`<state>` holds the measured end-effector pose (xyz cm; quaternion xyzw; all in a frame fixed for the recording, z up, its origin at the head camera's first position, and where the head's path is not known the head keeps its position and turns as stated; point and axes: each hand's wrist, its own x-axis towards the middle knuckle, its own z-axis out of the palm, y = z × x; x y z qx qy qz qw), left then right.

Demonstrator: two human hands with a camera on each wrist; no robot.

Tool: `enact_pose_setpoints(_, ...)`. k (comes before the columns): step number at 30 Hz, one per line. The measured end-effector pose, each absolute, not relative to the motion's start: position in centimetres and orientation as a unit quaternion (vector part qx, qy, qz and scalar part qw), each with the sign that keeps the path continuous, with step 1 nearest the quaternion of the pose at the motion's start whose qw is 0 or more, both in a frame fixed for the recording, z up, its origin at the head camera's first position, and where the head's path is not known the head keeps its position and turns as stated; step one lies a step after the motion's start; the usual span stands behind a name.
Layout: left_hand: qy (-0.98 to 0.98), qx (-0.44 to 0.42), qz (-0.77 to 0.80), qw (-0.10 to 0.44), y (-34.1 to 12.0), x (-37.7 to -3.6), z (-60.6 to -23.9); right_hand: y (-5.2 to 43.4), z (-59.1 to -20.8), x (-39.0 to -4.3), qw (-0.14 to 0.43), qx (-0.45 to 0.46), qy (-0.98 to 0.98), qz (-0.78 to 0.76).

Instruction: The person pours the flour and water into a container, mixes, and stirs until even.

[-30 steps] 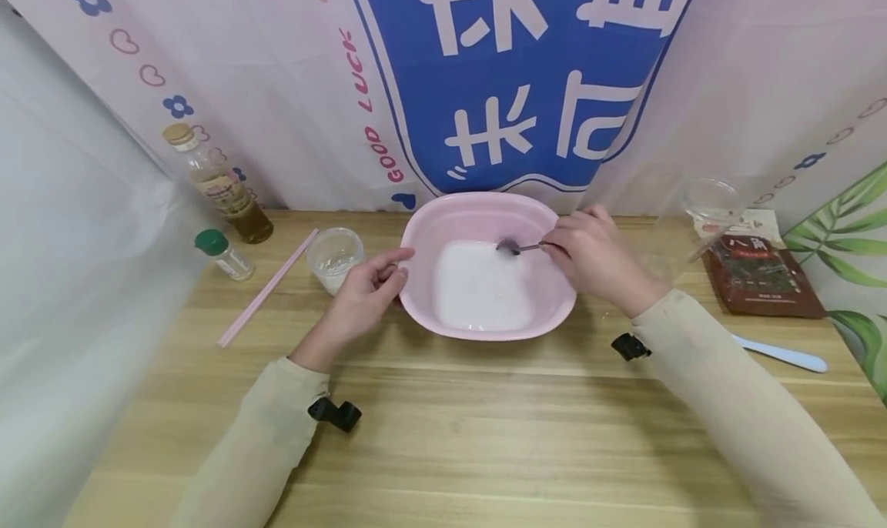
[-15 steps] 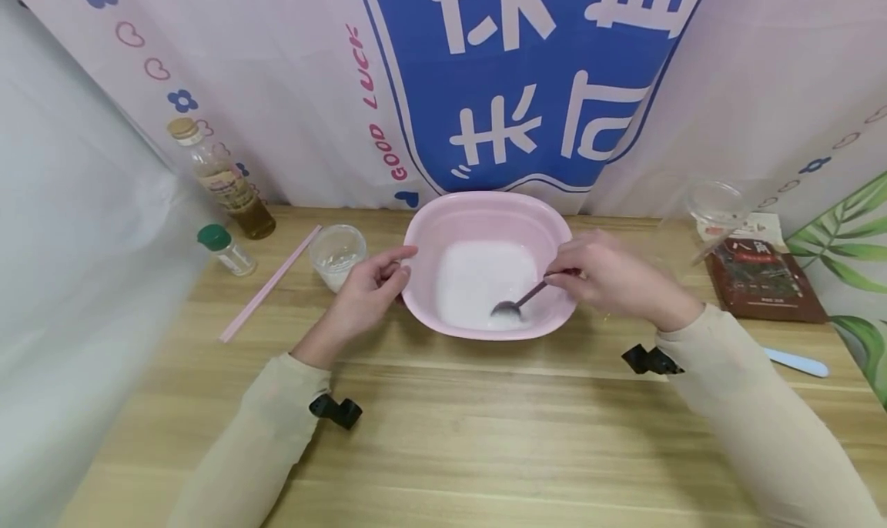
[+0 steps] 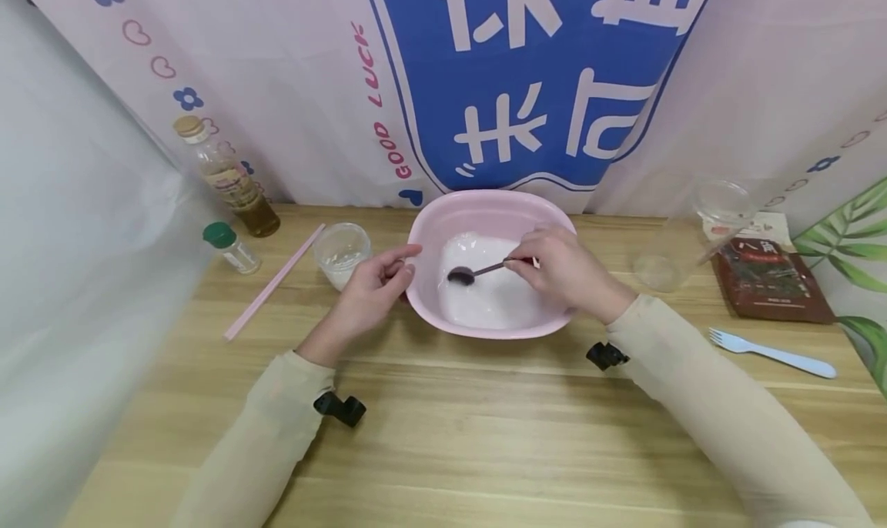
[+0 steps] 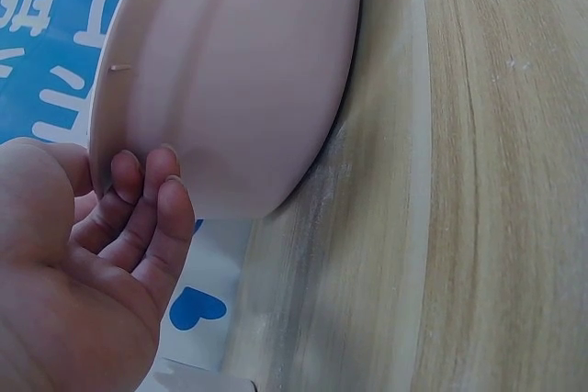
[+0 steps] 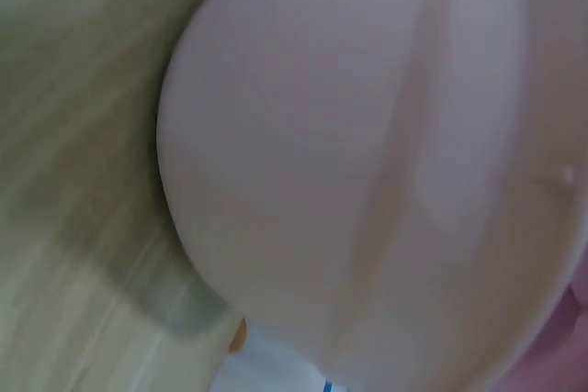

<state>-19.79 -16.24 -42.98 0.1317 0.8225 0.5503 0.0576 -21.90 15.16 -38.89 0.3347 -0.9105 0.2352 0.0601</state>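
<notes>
Your right hand (image 3: 564, 270) pinches the thin handle of a small dark metal spoon (image 3: 478, 271), whose bowl sits in the left part of the white powder (image 3: 495, 293) lying inside the pale pink oval plastic basin (image 3: 492, 205). That basin stands at the centre of the head view, on the light wooden table (image 3: 443, 436). Your left hand (image 3: 374, 289) rests against the basin's left outer wall; in the left wrist view its fingers (image 4: 152, 204) are loosely curled with the tips touching the wall just under the rim, thumb up by the rim (steadying rather than gripping, as far as I can judge). The right wrist view shows only the blurred pink wall.

By the look of it you are mid-stir: the powder is already in the basin and spread over its floor, with the spoon working through it. No liquid shows in it yet, so any wetting or mixing in seems still to come.

Left of the basin stands a small clear plastic cup (image 3: 339, 252) with white residue; further left lie a pink stick (image 3: 273, 282), a green-capped shaker (image 3: 232, 247) and a bottle of amber liquid (image 3: 229, 178). At right are a clear tumbler (image 3: 682, 232), a brown packet (image 3: 769, 278) and a pale blue plastic fork (image 3: 772, 351).
</notes>
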Motion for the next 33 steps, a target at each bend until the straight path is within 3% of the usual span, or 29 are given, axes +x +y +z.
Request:
enact_pose_setpoints(14, 0.825, 0.126, 0.547, 0.062, -16.2, -19.8, -42.9, 18.7, -38.4, -22.4, 0.099, 0.205, -0.954, 0.195)
enact_pose_setpoints(27, 0.824, 0.127, 0.549, 0.062, -16.3, -19.8, -43.1, 17.3, -39.0, -21.2, 0.038, 0.307, -0.917, 0.251)
enact_pose_setpoints(30, 0.823, 0.127, 0.55, 0.063, -16.3, -19.9, -43.1, 18.2, -38.9, -20.5, 0.063, 0.328, -0.908, 0.253)
enact_pose_setpoints(33, 0.824, 0.128, 0.549, 0.06, -16.3, -19.9, -43.1, 19.5, -39.0, -19.8, 0.123, 0.345, -0.895, 0.256)
